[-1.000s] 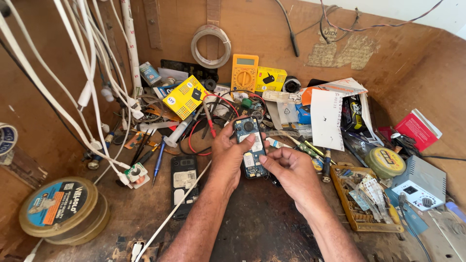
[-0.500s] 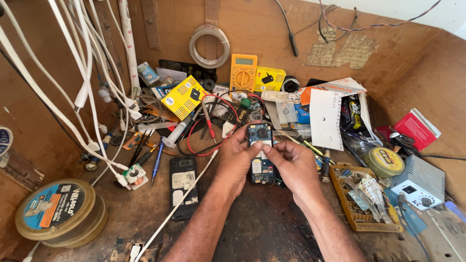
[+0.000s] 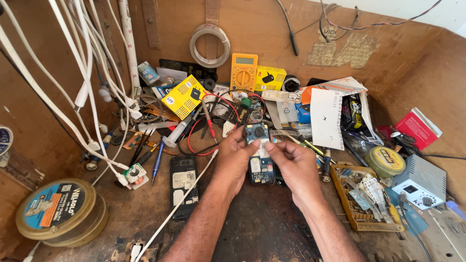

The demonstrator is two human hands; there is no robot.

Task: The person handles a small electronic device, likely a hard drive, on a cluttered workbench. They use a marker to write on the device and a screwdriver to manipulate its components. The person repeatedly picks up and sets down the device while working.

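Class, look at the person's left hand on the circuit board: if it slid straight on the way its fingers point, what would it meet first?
The left hand points up and away, toward the back wall. Past the circuit board it holds, it would probably first meet the red probe wires, then the yellow multimeter; depth is hard to judge.

The counter [image 3: 272,228] is dark, stained wood, worn and scratched. Brown board walls stand on three sides of it: a back wall [image 3: 272,34], a left wall [image 3: 29,121] and a right wall [image 3: 437,82]. The back wall has torn patches of old paper [image 3: 349,48] stuck on it. Above the back wall, in the top right corner, a strip of white wall [image 3: 437,14] shows. White cables [image 3: 82,73] hang down on the left. The light is bright and even.
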